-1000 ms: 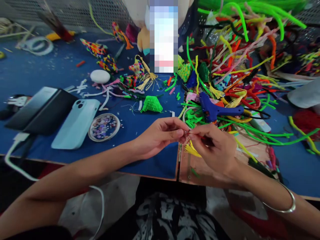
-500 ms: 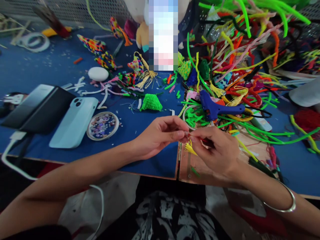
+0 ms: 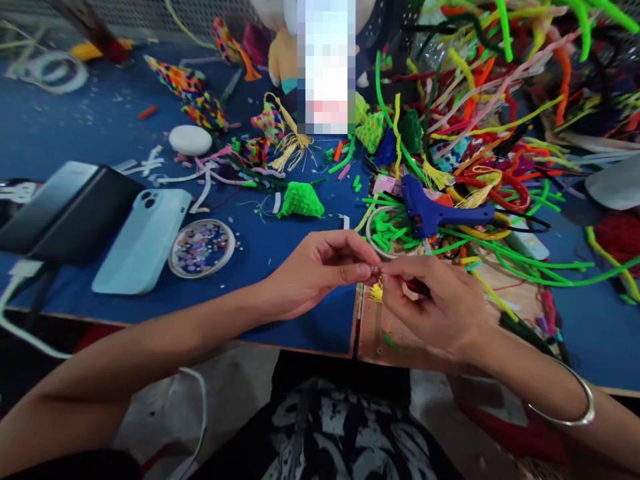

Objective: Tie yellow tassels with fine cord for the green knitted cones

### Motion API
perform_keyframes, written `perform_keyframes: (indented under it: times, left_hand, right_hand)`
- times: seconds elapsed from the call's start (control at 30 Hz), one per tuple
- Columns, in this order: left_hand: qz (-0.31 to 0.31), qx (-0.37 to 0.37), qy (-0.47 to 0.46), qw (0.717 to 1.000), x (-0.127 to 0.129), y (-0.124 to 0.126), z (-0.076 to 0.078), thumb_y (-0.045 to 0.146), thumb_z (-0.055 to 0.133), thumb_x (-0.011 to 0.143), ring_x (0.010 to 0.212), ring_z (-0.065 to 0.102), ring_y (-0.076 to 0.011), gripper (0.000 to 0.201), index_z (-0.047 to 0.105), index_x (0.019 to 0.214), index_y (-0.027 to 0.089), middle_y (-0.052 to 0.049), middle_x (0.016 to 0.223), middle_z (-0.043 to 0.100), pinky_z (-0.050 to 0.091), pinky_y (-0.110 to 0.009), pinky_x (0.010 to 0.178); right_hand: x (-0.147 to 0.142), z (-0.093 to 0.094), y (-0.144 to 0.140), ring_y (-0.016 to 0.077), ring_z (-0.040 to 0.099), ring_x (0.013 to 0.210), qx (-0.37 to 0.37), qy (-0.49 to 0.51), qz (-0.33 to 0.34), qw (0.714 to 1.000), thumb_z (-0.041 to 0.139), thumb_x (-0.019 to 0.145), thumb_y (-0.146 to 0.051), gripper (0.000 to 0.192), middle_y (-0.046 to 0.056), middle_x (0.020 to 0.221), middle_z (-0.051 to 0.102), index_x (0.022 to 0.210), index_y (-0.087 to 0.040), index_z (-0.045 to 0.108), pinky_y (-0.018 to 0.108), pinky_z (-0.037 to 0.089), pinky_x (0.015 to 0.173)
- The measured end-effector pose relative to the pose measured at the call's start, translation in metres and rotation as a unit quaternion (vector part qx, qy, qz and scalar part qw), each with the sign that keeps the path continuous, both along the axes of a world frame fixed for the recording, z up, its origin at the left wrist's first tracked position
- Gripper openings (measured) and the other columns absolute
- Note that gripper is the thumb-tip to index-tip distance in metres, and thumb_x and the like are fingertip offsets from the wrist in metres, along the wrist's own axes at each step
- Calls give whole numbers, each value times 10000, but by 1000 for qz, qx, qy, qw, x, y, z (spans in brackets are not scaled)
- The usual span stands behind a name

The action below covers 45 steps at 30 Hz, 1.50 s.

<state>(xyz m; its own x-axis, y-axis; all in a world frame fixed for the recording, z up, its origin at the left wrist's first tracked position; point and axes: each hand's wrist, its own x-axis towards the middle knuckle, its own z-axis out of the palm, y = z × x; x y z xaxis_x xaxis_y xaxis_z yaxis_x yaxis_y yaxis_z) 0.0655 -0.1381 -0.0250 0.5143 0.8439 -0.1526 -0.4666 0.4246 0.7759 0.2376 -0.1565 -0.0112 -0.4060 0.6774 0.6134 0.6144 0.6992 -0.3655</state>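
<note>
Both of your hands meet over the near edge of the blue table [image 3: 60,133], fingertips pinched together on one tiny piece. Your left hand [image 3: 315,273] closes thumb and forefinger on the small bead-like bit [image 3: 375,269], and your right hand [image 3: 440,307] pinches it from the other side, so the two sets of fingertips touch. A yellow tassel [image 3: 376,292] hangs just below that pinch, against your right fingers; whether it is joined to the small bit cannot be told.

Just beyond your right knuckles lies the blue glue gun [image 3: 435,212] on a tangle of green pipe cleaners [image 3: 500,257]. Just past your left fingers sits a green woven triangle [image 3: 301,201]. Further out to the left of your left hand are a round dish of beads [image 3: 201,247], a pale blue phone [image 3: 143,241] and a dark phone [image 3: 65,213], side by side.
</note>
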Motion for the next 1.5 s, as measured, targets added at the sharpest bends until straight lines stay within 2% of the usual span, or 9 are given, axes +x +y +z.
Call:
perform_keyframes:
  times: [0.33,0.57,0.93,1.5]
  left_hand:
    - [15,32,14,999,-1,-2,-2,132,764,683,655,628,-54,81,703,732,151,9,700,678,494,-124,620]
    - [29,35,26,999,1,-2,-2,139,783,655,656,619,-66,100,698,708,150,5,684,670,497,-148,638]
    - [29,29,18,999,4,-2,-2,128,797,633,657,624,-63,126,685,692,139,10,695,668,489,-142,620]
    - [26,36,-6,999,3,-2,-3,78,768,658,685,651,-60,110,695,705,146,10,736,700,522,-131,653]
  right_hand:
    - [-1,-2,-1,39,458,404,4,-7,-4,1000,531,766,-80,144,-76,591,632,805,-219,521,191,314,385]
    - [-3,-1,0,48,478,430,6,-9,-8,1000,498,765,-84,131,-72,564,598,777,-215,497,190,338,407]
    - [-5,-6,3,36,472,455,66,-17,-13,998,482,759,-80,121,-88,528,535,781,-199,490,166,349,443]
    - [-4,-4,0,33,511,440,33,-14,-21,999,496,788,-97,108,-85,544,579,769,-202,479,167,331,400]
